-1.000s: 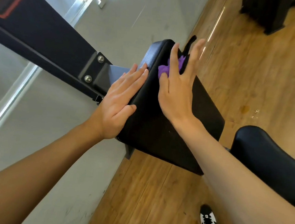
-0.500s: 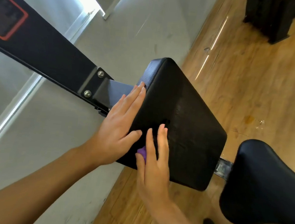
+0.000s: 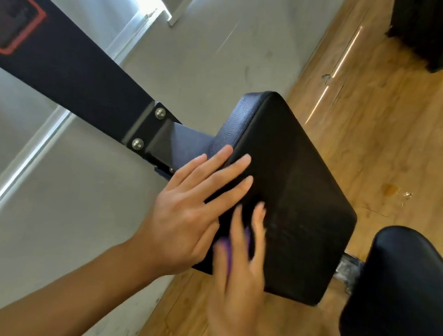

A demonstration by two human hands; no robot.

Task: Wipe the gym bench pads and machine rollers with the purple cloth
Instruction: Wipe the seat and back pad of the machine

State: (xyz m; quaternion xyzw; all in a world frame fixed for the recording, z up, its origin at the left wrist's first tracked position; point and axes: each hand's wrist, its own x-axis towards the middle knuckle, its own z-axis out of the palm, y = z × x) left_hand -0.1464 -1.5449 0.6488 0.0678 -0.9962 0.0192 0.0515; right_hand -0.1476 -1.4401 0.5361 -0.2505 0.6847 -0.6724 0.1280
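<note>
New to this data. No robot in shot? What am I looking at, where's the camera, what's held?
No robot: a person's bare hands, filmed by one head-worn camera looking down. The left hand lies flat on the edge of a black pad on a dark machine beam. The right hand, blurred, presses a purple cloth against the pad with straight fingers; little of the cloth shows. A second pad is at right, above a wood floor.

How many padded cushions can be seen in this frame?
2. A flat black pad at centre, with the purple cloth at its near edge; a rounded black pad at lower right. More may lie outside the view.
</note>
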